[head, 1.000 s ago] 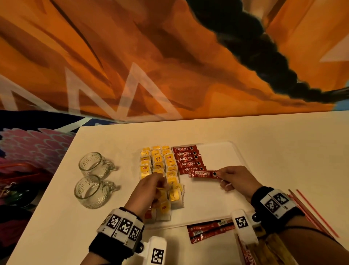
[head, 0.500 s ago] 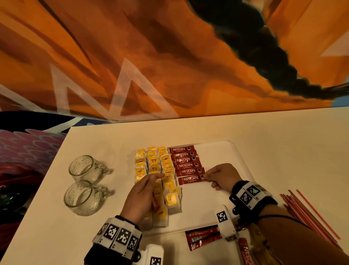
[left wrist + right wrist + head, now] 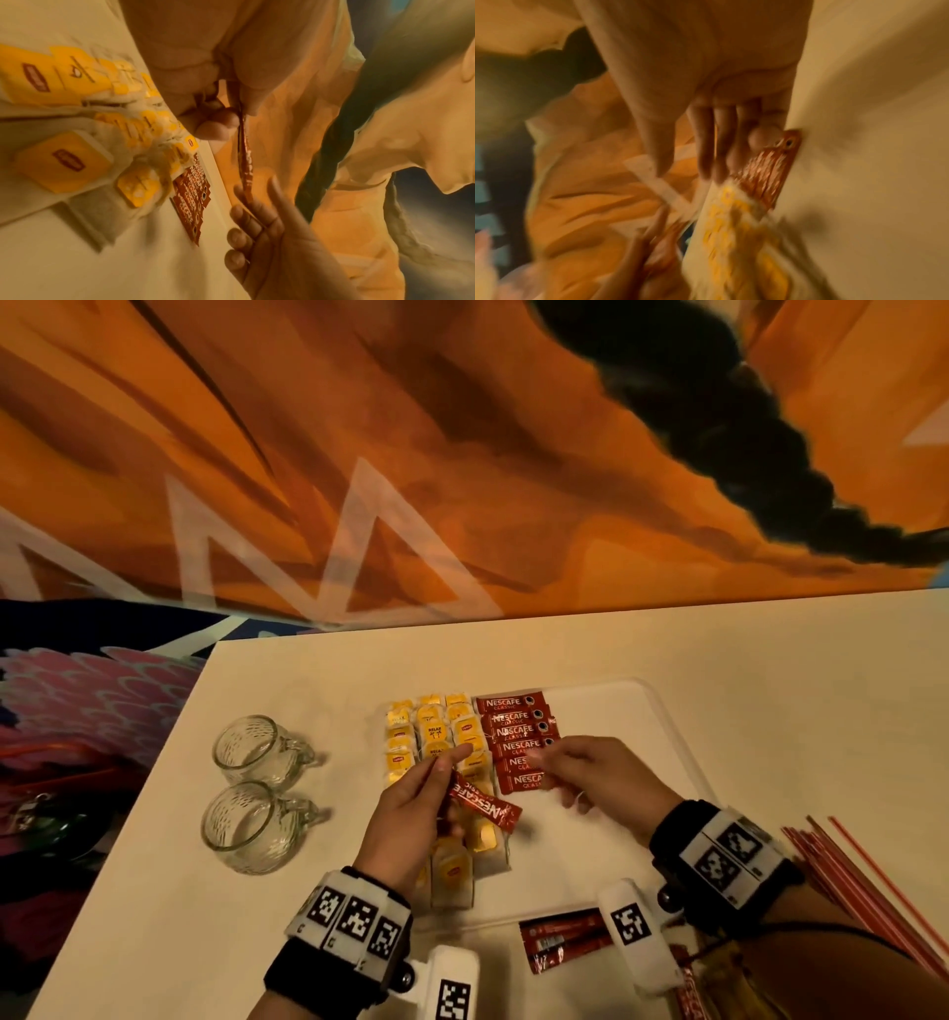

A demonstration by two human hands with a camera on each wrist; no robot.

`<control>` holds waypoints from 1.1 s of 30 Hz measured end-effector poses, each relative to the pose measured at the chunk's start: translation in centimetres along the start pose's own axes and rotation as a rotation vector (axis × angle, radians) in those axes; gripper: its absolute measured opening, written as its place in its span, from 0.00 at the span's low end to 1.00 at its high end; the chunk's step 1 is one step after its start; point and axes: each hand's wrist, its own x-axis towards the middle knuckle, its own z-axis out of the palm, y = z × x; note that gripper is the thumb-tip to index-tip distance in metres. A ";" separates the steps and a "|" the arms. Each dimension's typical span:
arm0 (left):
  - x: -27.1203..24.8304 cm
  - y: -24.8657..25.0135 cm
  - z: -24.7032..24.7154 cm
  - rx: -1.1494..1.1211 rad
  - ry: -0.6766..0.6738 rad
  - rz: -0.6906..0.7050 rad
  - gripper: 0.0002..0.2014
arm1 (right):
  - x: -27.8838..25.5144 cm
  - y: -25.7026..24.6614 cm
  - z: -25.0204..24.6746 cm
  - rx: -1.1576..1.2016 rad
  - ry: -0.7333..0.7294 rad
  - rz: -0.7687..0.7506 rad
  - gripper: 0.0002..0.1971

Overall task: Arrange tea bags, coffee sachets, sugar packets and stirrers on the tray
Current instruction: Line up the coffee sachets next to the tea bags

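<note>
A: Report the tray (image 3: 672,737) contents.

B: The white tray lies flat on the cream table (image 3: 770,670). Its left part holds the tea bags (image 3: 431,737), with yellow tags, laid in three columns running toward the near rim. Directly to their right, the coffee sachets (image 3: 516,731), red with white lettering, lie in one overlapping column of six. The right part of the tray surface is bare white.

A: Hand status?

B: The left hand (image 3: 411,819) is above the tea bag columns. Thumb and fingers pinch one end of a single red sachet (image 3: 482,806); it is tilted, with its free end pointing right. The left wrist view shows the same sachet (image 3: 244,160) edge-on, hanging from the fingertips. The right hand (image 3: 601,778) is at the right ends of the lower sachets in the column, fingers extended and relaxed, holding nothing. The right wrist view is blurred; contact with the column cannot be confirmed.

A: Items off the tray?

B: Two glass mugs (image 3: 257,788) stand upright left of the tray, well apart from it. More red sachets (image 3: 562,940) lie on the table at the near rim. Red stirrers (image 3: 842,870) lie in a bundle at the far right. The left hand and wrist band cover part of the nearest tea bags.
</note>
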 end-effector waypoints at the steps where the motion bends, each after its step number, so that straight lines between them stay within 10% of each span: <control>1: -0.1 0.1 0.3 -0.023 -0.006 0.005 0.14 | -0.5 -0.5 0.6 -0.016 -0.101 0.000 0.13; 15: -0.8 2.0 1.1 0.021 0.033 0.130 0.09 | -2.7 -2.6 2.7 -0.024 -0.167 -0.165 0.04; 33: -1.7 3.2 1.2 0.143 -0.096 0.055 0.04 | -3.2 -3.3 0.6 0.330 0.090 -0.225 0.04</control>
